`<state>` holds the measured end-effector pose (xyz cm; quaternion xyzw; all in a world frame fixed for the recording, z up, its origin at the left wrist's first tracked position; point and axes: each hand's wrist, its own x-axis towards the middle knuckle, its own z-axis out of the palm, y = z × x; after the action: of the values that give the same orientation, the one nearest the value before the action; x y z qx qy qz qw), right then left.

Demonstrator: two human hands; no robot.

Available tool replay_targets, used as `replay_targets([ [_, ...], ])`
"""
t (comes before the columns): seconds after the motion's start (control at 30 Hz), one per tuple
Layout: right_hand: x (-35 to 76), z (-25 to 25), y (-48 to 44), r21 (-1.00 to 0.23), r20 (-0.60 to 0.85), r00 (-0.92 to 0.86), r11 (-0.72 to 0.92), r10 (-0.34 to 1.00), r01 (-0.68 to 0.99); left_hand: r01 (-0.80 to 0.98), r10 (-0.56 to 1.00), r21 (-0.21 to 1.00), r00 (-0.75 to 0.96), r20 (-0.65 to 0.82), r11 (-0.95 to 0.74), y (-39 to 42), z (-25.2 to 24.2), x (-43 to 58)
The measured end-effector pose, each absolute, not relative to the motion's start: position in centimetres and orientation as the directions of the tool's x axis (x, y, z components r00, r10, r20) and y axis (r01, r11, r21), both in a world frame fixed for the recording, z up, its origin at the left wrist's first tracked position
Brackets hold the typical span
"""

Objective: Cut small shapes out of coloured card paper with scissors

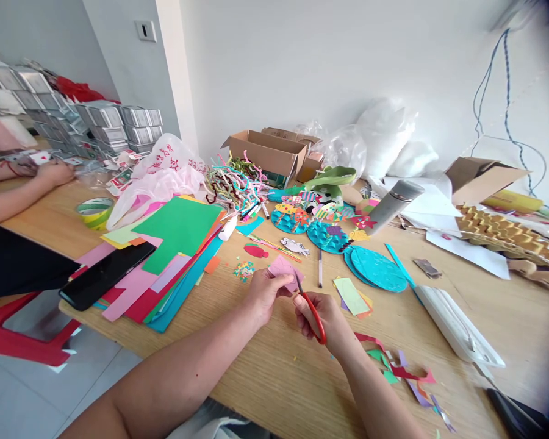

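Head view: cutting in hand, judging by the grip. Near edge, 6 o'clock: both forearms come in over the wooden table (279,378). Left hand (265,292) has its fingers closed in a pinch on the pink paper piece (281,268), held just above the tabletop near frame centre. Right hand (324,320), just at 4 o'clock of it, is wrapped through the red loops of the scissors (315,314), with the blades pointing to 11 o'clock into the paper's edge.

My read: a clean cut here calls for the left pinch to hold the paper taut and feed it to the blades, not the reverse.

Paper scraps (393,366) lie at 4 o'clock of the hands. The coloured paper stack (174,256) is at 9 o'clock with a phone (105,275) on it. Teal discs (377,268) are at 2 o'clock. Further out at 12 o'clock are pipe cleaners (231,180) and a cardboard box (265,152). Far out at 10 o'clock another person's hand (52,174) rests on the table.

Hard to make out:
- Blade opening can't be told, as paper and fingers cover it.
- The shape cut into the pink piece is unclear.
- Right thumb is mostly hidden.
- The frame's right edge is vignetted and warped.
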<state>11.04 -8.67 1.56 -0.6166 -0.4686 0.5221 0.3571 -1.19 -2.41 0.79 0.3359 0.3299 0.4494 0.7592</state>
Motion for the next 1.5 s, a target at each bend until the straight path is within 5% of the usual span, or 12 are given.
replay_targets([
  [1.5, 11.14, 1.91, -8.78, -0.909, -0.329, 0.022, -0.323, 0.944, 0.263, -0.365, 0.89, 0.858, 0.408, -0.202, 0.362, -1.85, 1.06, -1.73],
])
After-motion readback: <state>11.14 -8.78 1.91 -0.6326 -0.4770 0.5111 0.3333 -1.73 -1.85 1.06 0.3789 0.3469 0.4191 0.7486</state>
